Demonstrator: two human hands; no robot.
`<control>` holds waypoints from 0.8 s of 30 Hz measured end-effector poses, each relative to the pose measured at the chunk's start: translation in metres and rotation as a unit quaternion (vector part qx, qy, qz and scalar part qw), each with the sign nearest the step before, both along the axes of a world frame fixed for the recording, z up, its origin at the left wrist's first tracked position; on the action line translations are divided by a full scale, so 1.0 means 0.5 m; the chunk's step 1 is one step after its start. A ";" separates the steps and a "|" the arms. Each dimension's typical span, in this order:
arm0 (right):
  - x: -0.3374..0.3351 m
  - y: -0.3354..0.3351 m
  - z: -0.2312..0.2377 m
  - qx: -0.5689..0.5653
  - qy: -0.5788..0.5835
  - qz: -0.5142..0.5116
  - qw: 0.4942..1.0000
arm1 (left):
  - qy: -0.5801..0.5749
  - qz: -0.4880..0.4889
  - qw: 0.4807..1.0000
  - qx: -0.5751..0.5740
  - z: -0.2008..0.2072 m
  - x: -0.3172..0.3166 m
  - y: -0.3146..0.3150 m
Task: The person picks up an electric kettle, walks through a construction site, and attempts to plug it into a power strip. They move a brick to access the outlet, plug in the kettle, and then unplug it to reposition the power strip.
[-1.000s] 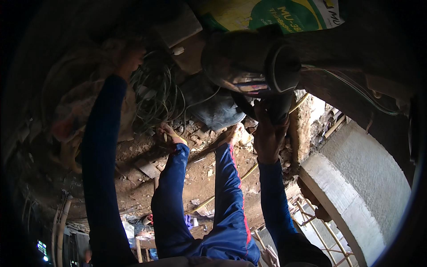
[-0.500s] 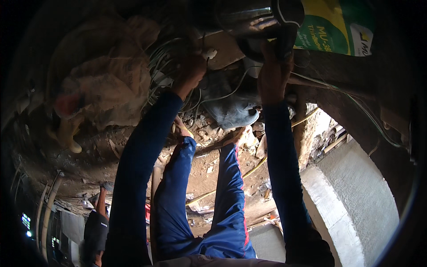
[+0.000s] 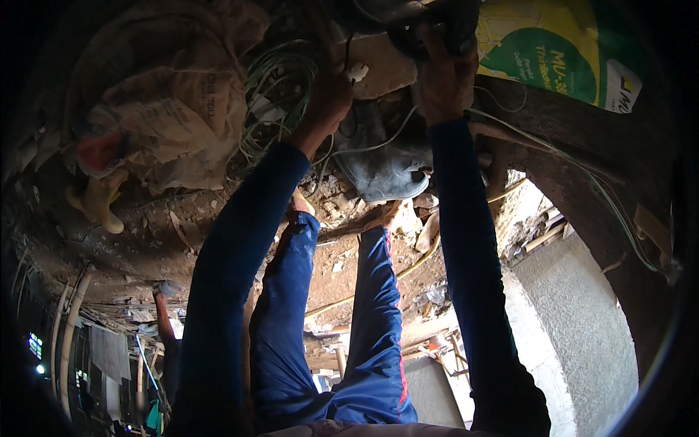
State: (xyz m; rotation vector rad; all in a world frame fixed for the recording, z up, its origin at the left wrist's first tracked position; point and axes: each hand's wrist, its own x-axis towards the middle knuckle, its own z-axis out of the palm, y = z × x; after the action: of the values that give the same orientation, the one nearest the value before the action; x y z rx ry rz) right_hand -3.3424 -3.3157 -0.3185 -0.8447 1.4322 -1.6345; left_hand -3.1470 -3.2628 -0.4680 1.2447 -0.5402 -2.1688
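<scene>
My left hand (image 3: 329,100) is closed around a thin dark cord (image 3: 348,48) that runs upward from the fist. A small white piece (image 3: 358,71) lies just right of it; I cannot tell what it is. My right hand (image 3: 445,86) grips the dark handle of a glossy black object (image 3: 460,20), cut off by the upper edge, its kind unclear. Between and below the hands lie dark grey rubber boots (image 3: 378,171). Beside my left hand is a loose coil of pale cable (image 3: 280,91).
A green and yellow printed bag (image 3: 535,54) lies at upper right, with a pale cable (image 3: 553,142) below it. Brown sacks (image 3: 164,109) lie at left. Rubble covers the ground near my feet. A rough grey slab (image 3: 582,306) is at right; another person's leg (image 3: 166,317) shows lower left.
The black object has shifted upward in the picture, mostly out of view, with my right hand still on it. My left hand sits slightly further right. The view has shifted a little.
</scene>
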 end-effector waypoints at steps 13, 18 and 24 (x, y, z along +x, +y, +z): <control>-0.048 -0.006 0.056 0.150 0.245 0.059 0.956 | 0.156 0.060 0.985 0.046 -0.158 0.059 0.026; -0.079 -0.017 0.060 0.074 0.056 0.128 0.987 | 0.037 -0.050 0.996 -0.056 -0.135 0.075 -0.004; -0.059 0.028 0.026 0.065 0.088 0.045 0.993 | -0.004 -0.029 0.994 -0.106 -0.046 0.058 -0.043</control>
State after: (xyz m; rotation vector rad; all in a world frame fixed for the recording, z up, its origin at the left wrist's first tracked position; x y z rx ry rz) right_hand -3.3721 -3.3015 -0.3056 -0.9830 1.5791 -1.4115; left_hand -3.1180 -3.2842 -0.4910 1.1353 -0.7967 -2.0911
